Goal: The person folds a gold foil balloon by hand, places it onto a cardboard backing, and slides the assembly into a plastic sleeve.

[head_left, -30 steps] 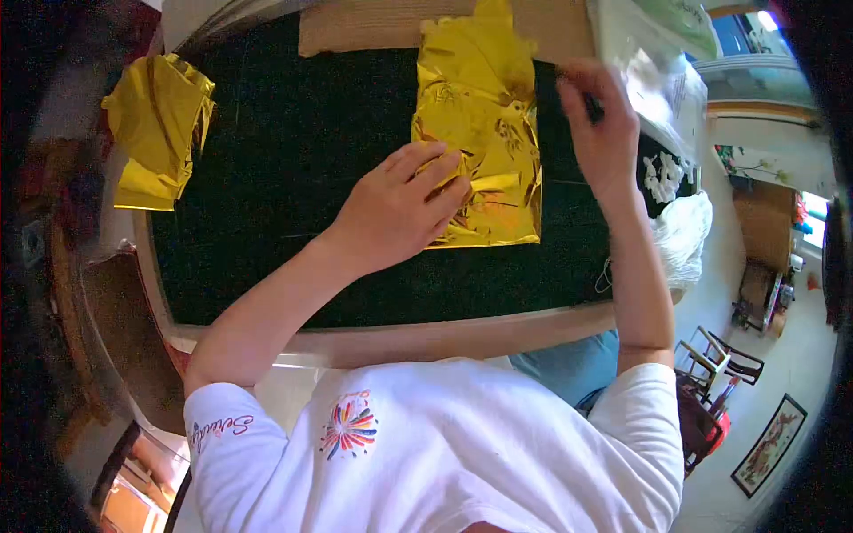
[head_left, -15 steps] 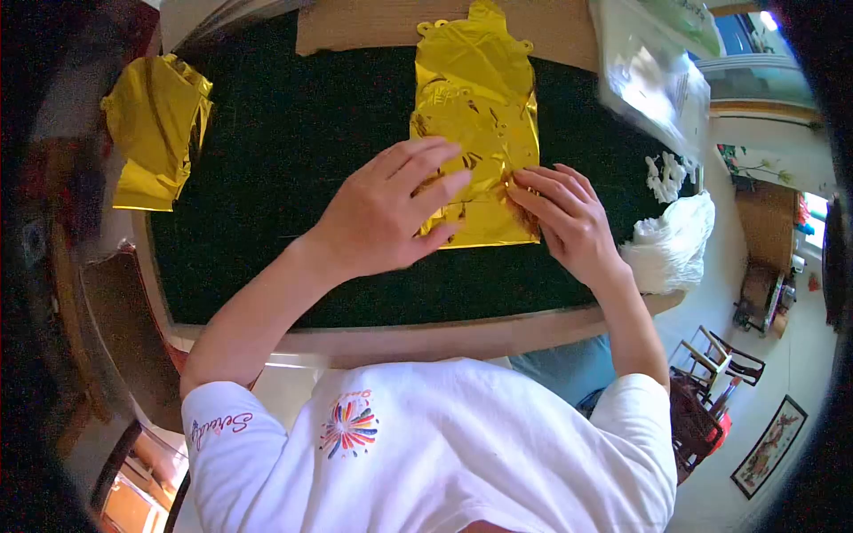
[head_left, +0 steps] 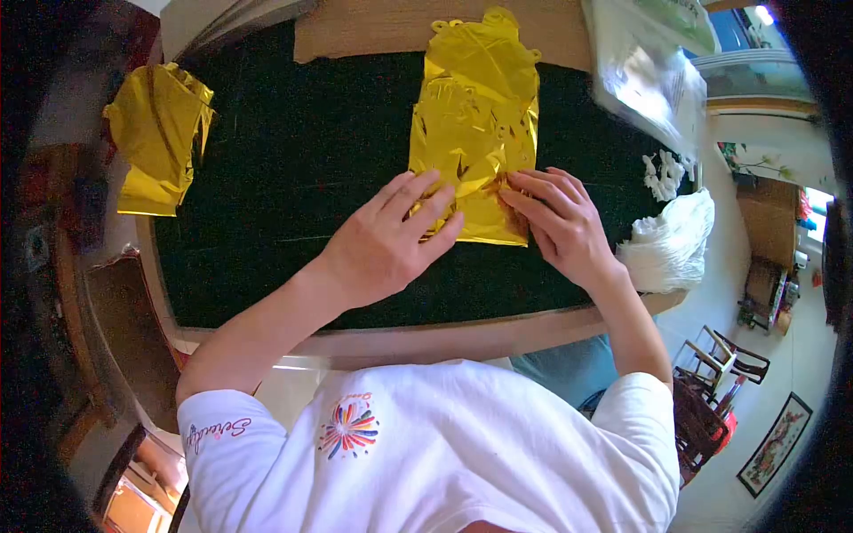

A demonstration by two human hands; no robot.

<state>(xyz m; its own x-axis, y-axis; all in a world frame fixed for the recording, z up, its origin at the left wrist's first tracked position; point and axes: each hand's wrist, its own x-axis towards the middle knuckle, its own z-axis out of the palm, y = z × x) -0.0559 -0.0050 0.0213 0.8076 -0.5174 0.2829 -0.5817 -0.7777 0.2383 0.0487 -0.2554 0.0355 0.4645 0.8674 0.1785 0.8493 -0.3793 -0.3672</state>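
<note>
A shiny gold foil balloon [head_left: 475,111], uninflated, lies flat and creased on the dark table top, with small ring tabs at its far end. On its lower left edge rest the fingers of my left hand [head_left: 382,235], apart and slightly bent. My right hand [head_left: 564,213] is closed at the lower right edge, its fingertips bent onto the crinkled foil; the thumb is mostly hidden. Between the two hands the foil is puckered.
Another folded gold foil piece [head_left: 160,138] lies at the table's left edge. Brown cardboard [head_left: 373,31] is at the back. To the right are clear plastic bags [head_left: 653,84], a small white string bundle [head_left: 666,176] and a larger white string hank [head_left: 671,244].
My left hand has come down from above the foil onto its lower left edge. My right hand stays at the right edge, and the foil between them looks more bunched.
</note>
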